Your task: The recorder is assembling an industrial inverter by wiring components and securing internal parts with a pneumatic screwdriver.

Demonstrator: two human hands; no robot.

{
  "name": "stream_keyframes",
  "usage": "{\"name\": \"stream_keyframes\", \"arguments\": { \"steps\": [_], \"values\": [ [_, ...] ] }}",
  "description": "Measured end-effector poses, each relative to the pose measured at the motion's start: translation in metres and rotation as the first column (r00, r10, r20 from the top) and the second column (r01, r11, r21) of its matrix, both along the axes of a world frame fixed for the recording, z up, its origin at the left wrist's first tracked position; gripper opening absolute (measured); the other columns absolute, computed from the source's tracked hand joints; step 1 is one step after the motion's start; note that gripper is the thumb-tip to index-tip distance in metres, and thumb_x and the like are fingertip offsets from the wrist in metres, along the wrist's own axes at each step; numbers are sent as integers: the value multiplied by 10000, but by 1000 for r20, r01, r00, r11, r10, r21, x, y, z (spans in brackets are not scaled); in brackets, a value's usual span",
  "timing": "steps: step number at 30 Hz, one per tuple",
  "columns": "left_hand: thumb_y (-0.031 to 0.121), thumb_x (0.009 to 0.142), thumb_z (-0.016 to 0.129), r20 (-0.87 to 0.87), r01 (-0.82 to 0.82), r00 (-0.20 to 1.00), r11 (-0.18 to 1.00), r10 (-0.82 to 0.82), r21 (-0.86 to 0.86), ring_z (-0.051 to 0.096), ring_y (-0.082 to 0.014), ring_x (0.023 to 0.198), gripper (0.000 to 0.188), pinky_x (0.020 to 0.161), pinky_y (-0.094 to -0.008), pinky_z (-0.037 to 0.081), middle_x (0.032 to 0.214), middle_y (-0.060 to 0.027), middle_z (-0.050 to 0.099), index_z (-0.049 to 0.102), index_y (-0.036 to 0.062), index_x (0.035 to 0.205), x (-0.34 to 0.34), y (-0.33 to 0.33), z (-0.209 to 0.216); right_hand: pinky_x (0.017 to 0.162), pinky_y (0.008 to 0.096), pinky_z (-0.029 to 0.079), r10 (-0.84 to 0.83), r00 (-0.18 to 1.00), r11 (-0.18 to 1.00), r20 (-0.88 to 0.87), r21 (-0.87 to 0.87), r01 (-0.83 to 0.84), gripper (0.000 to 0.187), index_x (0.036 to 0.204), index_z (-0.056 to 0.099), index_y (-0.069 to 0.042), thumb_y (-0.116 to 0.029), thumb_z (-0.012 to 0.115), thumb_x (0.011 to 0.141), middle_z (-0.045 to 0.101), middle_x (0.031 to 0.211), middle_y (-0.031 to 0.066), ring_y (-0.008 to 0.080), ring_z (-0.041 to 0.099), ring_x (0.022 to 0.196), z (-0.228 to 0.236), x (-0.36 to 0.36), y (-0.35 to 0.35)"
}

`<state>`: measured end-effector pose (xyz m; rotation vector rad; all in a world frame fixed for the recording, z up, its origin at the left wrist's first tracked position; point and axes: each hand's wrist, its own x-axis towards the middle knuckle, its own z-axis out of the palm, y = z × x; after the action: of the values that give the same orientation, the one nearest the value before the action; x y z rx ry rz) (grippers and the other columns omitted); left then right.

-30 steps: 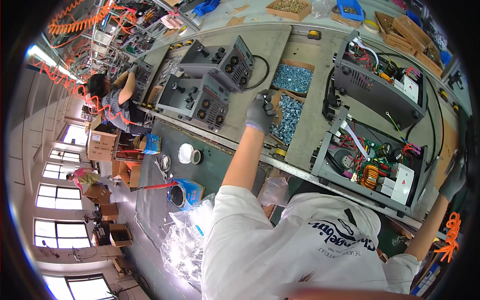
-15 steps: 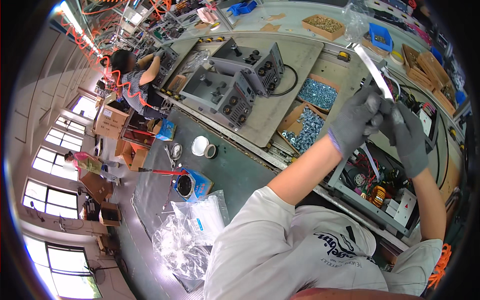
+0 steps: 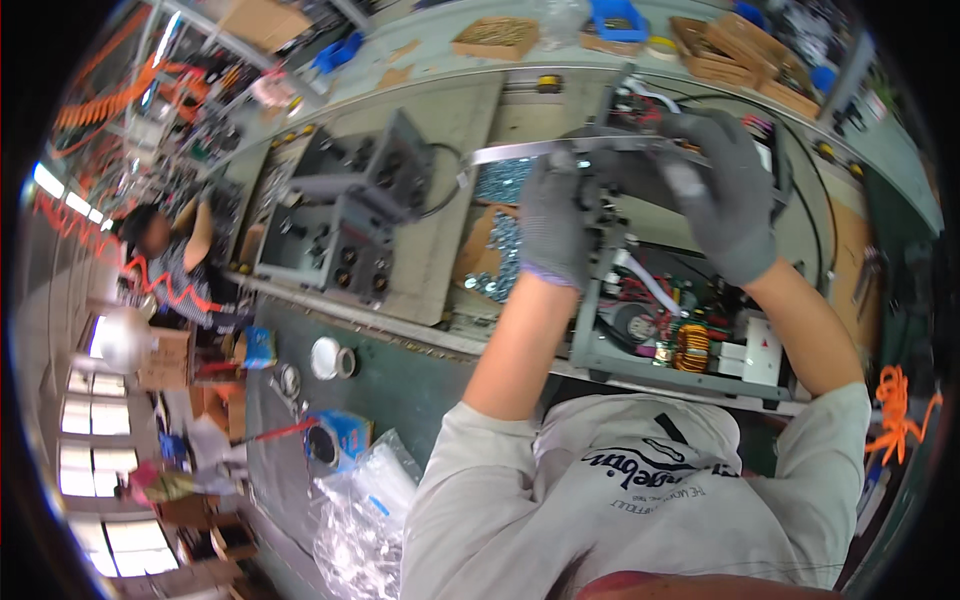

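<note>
Drop risk near open unit

Left hand closed on pale strip; right hand curled at other end, grip too blurred to tell; strip reaches over fasteners; loose hold could drop it onto exposed coil

Clr plastic bag nr blue box

The left 1 of 2 head-worn fisheye cameras looks down on the workbench from close above its near side, facing across it; the wearer's shirt shows on the workbench's near side, windows far off to the workbench's left.
</note>
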<state>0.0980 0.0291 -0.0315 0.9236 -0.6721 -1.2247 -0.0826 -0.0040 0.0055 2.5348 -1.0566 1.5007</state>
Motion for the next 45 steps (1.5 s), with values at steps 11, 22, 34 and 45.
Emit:
{"name": "stream_keyframes", "arguments": {
  "steps": [11,22,34,45],
  "values": [
    [325,1070,501,5,115,993,992,-115,59,371,-25,575,423,486,-181,302,756,38,507,524,31,1374,-35,11,5,693,381,486,-141,951,981,-276,-172,96,262,986,677,-177,-284,758,760,634,921,7,259,620,841,-18,1,11],
    [288,1077,446,274,0,962,997,22,-79,403,-38,568,333,502,-201,321,732,36,533,610,46,1236,-40,14,8,645,405,529,-111,980,993,-165,-62,102,223,937,639,-114,-225,741,772,634,806,73,281,664,772,-13,3,10],
    [297,942,611,916,-76,94,921,389,-383,639,-457,738,261,627,-454,504,808,-218,667,666,46,990,-43,31,1,644,388,524,183,957,982,225,-1,-188,242,1015,698,-74,-204,743,815,671,849,103,288,675,746,11,-15,18],
    [312,887,692,905,8,27,905,424,-425,641,-397,675,260,599,-441,485,741,-171,655,652,67,963,-54,41,8,742,345,545,197,918,952,345,155,-263,284,1138,693,-30,-213,689,921,701,980,130,238,705,842,12,-13,33]
  ]
}}
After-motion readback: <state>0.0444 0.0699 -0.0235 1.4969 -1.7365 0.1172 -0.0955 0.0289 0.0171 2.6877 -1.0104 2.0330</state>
